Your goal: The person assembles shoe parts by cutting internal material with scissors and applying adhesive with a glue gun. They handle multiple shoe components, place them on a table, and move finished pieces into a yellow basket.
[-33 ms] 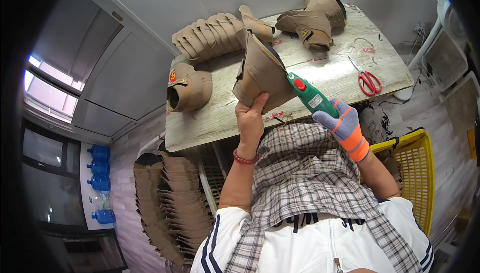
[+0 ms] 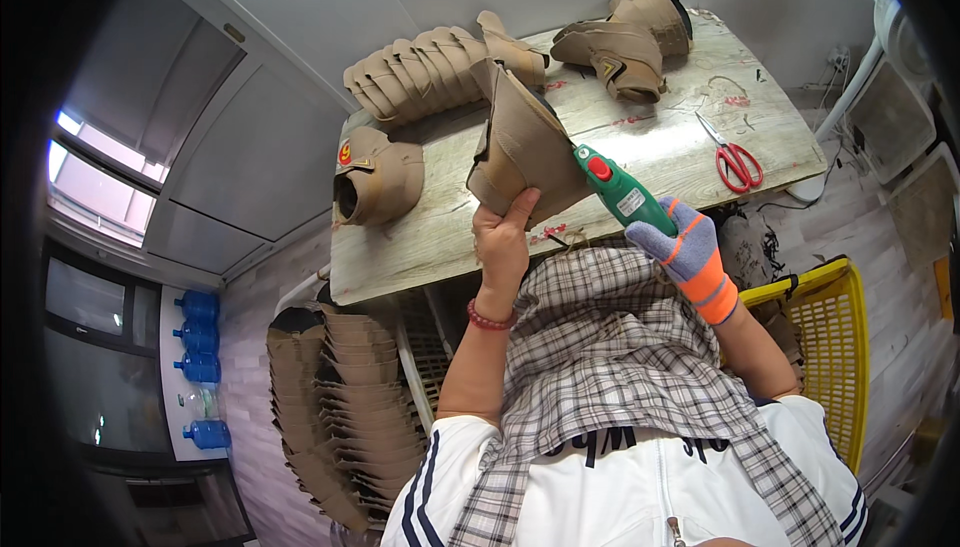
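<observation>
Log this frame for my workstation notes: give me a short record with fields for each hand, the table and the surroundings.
left hand: bare left hand holds up a tan boot upper
right hand: gloved right hand grips a green power tool, tip at the upper
table: wooden table with row of uppers, red scissors
surroundings: yellow basket, stacked uppers below

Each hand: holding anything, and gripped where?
Left hand holds the tan fabric boot upper by its lower edge. Gloved right hand grips the green handheld tool with a red button by its rear end.
</observation>
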Tool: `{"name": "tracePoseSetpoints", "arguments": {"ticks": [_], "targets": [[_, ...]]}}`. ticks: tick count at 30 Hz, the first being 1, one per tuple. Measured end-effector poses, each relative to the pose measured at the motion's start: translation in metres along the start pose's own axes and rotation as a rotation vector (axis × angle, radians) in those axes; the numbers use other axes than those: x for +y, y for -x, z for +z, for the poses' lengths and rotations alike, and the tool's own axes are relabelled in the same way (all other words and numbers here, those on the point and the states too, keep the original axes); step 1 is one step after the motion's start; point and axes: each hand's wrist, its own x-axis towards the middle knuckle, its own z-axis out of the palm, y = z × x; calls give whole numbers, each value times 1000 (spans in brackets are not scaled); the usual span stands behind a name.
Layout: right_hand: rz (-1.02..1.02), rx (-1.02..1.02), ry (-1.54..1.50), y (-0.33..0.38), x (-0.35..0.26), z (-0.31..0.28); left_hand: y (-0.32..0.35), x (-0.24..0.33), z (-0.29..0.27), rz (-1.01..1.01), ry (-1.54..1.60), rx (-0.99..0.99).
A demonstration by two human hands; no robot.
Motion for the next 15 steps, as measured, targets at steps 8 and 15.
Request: {"name": "tracePoseSetpoints", "arguments": {"ticks": [8,15], "targets": [[81,69,-24,-9,3,-3,12,-12,-4,304,-759,-160],[144,44,-175,-12,-3,-8,11,-27,-13,645,-992,-347]]}}
